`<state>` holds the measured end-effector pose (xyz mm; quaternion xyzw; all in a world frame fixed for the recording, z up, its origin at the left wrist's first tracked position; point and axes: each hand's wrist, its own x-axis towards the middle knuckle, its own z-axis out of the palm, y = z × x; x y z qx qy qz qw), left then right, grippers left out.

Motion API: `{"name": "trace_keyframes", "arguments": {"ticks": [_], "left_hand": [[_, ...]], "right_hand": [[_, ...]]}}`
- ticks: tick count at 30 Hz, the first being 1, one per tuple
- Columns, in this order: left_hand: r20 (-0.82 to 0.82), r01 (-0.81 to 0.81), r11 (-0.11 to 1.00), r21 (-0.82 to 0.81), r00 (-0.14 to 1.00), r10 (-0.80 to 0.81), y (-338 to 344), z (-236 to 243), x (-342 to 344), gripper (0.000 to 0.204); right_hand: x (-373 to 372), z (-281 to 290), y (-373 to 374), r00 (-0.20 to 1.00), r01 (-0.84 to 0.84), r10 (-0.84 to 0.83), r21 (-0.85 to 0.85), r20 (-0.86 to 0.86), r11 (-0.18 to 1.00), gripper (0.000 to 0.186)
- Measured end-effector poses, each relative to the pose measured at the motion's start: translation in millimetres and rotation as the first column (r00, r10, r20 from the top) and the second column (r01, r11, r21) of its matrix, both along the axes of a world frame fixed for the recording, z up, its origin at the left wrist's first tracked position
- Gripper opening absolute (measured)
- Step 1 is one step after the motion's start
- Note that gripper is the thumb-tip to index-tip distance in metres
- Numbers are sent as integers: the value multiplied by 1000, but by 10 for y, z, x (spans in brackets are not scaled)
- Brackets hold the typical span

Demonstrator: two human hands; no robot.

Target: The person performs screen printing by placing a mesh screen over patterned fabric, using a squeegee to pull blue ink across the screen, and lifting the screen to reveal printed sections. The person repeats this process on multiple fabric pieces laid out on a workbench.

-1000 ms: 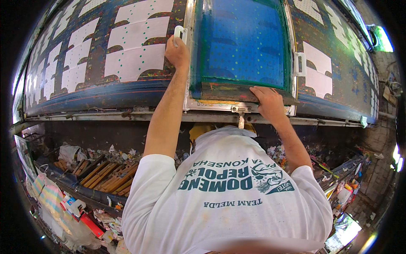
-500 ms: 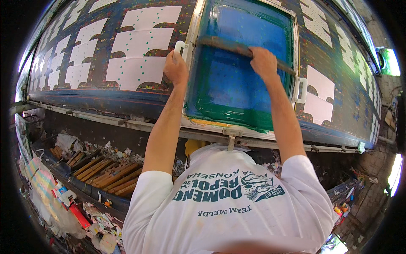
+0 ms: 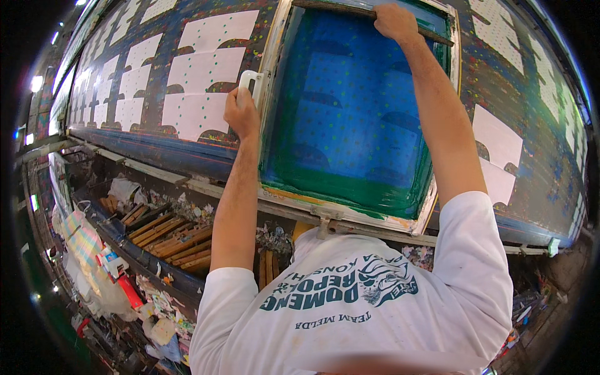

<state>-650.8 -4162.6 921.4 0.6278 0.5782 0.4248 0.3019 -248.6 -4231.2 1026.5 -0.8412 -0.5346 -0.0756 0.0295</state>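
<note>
A screen-printing frame point(image 3: 267, 144) holds a blue mesh point(image 3: 353, 106) with green ink along its edges and lies on the long dark printing table. My left hand point(image 3: 242, 112) grips a white handle point(image 3: 250, 80) on the left side of the frame. Up at the far end of the screen, my right hand point(image 3: 395, 22) is closed on a dark, bar-like squeegee point(image 3: 434, 36), which lies crosswise just inside the frame's top edge. A metal bracket point(image 3: 327, 222) sits at the middle of the frame's near edge.
White cut pieces with dotted prints point(image 3: 209, 69) lie in rows left and right of the screen, on the dark table point(image 3: 156, 139). A metal rail point(image 3: 144, 169) runs along its front edge. Below are wooden slats point(image 3: 175, 244), paper scraps and assorted clutter point(image 3: 128, 300) at the lower left.
My right hand has pushed the squeegee away from me, from the screen's near edge to its far end, uncovering the mesh behind it. My left hand stays on the handle.
</note>
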Motion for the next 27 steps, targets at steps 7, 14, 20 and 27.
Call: {"name": "trace_keyframes", "arguments": {"ticks": [7,14,20,27], "left_hand": [[-82,-55,998,31,995,57,35,-103,-4,36],[-99,-75,996,53,992,80,30,-109,5,37],[-111,-93,994,56,989,99,16,-121,10,36],[-120,-94,991,91,987,105,22,-92,38,32]], "right_hand": [[-397,-126,-437,999,-42,38,108,34,993,17],[182,269,-9,990,-51,37,-103,-138,993,27],[456,332,147,998,-55,54,-16,-25,998,28],[791,148,634,997,-31,30,11,77,999,27]]}}
